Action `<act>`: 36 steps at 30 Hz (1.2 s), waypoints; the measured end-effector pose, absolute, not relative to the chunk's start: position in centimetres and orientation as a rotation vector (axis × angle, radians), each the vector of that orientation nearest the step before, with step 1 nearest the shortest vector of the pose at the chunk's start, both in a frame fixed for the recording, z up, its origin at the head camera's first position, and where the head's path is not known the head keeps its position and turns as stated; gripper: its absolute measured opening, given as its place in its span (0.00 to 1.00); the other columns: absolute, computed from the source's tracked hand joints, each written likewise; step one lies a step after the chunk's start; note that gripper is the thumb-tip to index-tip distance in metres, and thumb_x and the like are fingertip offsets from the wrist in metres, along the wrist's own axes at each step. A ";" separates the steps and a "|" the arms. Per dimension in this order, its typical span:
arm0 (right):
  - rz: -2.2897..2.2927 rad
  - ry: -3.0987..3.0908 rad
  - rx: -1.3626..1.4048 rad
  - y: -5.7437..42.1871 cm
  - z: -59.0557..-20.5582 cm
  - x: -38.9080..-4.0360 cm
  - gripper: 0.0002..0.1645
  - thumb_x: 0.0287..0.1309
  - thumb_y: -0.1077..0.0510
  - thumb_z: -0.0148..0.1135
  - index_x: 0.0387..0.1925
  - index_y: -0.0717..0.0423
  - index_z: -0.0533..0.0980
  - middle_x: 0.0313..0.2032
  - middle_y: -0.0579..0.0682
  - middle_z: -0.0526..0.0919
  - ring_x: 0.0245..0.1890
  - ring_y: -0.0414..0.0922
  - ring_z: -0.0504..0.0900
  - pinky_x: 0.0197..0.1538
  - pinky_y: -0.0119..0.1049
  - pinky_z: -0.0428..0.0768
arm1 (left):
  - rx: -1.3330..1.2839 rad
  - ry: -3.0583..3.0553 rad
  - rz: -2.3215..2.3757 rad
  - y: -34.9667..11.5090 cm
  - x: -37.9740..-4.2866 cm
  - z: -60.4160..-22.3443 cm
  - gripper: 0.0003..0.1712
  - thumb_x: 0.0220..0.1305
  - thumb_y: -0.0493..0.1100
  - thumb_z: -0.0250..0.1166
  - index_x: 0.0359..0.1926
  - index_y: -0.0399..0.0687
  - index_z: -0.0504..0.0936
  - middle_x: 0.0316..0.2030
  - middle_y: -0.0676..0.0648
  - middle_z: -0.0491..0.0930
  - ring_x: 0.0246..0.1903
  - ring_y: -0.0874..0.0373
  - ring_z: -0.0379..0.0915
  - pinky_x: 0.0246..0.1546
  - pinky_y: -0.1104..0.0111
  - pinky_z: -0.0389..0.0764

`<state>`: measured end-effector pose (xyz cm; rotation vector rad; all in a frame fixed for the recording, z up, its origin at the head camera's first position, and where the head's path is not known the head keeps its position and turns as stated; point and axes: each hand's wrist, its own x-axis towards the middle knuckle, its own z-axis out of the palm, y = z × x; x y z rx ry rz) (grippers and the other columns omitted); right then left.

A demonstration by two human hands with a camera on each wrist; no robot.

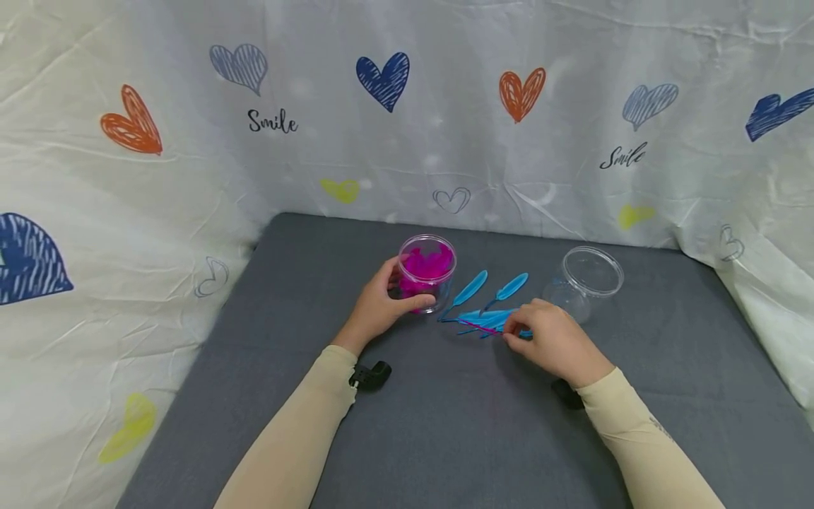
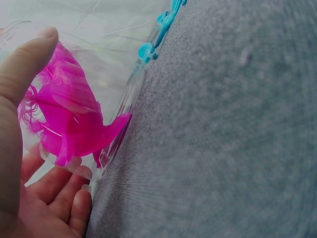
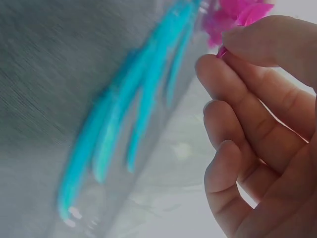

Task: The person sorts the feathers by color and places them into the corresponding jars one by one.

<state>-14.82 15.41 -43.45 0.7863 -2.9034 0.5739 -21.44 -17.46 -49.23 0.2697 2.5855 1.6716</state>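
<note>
**Pink feather pinched among blue ones, jar of pink held steady**

The right hand [image 1: 556, 339] rests low over a small pile of blue feathers [image 1: 486, 319] on the grey table [image 1: 445, 424]. Its thumb and forefinger pinch the end of a thin pink feather [image 1: 478, 326], which lies as a narrow magenta line across the blue pile; the right wrist view shows the pink tip caught between the fingertips [image 3: 218, 64], with the other fingers loosely curled below.

The blue feathers are slim, bright turquoise and leaf-shaped with fine quills. Most lie bunched together just left of the right hand, and two more [image 1: 470, 288] [image 1: 511, 286] lie apart a little farther back, angled towards the far right.

The left hand [image 1: 378, 307] grips a clear plastic jar [image 1: 427, 272] that stands upright on the table, left of the blue pile. Thumb and fingers curl round its wall. The jar is open-topped and packed with fluffy magenta feathers [image 2: 69, 124], their barbs pressing against the transparent side.

A second clear jar [image 1: 585, 279] lies tilted on the table beyond the right hand, its mouth facing up and towards the camera.

Behind the table hangs a white cloth [image 1: 445, 127] printed with hearts and the word "Smile".
</note>
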 end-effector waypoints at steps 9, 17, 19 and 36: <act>0.599 -2.854 0.761 15.1 -39.6 -16.3 0.02 0.65 0.59 0.73 0.35 0.48 0.87 0.32 0.43 0.85 0.37 0.45 0.83 0.42 0.42 0.84 | 0.259 2.584 1.674 -17.7 -21.6 -49.5 0.57 0.57 0.69 0.80 0.81 0.62 0.63 0.69 0.51 0.75 0.70 0.47 0.70 0.70 0.46 0.80; 0.594 -2.802 0.797 13.4 -37.3 -17.7 0.02 0.65 0.58 0.74 0.36 0.48 0.88 0.33 0.44 0.86 0.38 0.45 0.83 0.42 0.42 0.84 | 0.265 2.574 1.689 -17.9 -21.6 -49.6 0.57 0.57 0.68 0.81 0.81 0.62 0.64 0.69 0.52 0.76 0.70 0.48 0.71 0.71 0.47 0.79; 0.581 -2.805 0.806 13.0 -36.9 -18.1 0.02 0.65 0.58 0.74 0.35 0.48 0.87 0.34 0.45 0.86 0.38 0.45 0.83 0.43 0.42 0.84 | 0.264 2.574 1.680 -17.8 -21.6 -49.6 0.57 0.56 0.68 0.81 0.80 0.62 0.64 0.69 0.52 0.76 0.70 0.48 0.71 0.71 0.47 0.79; 0.479 -2.791 0.915 9.2 -36.0 -21.5 0.03 0.68 0.59 0.72 0.36 0.50 0.88 0.36 0.46 0.88 0.42 0.47 0.81 0.45 0.44 0.85 | 0.252 2.564 1.691 -17.7 -21.5 -49.5 0.57 0.57 0.69 0.80 0.81 0.61 0.64 0.70 0.52 0.75 0.70 0.49 0.71 0.74 0.48 0.76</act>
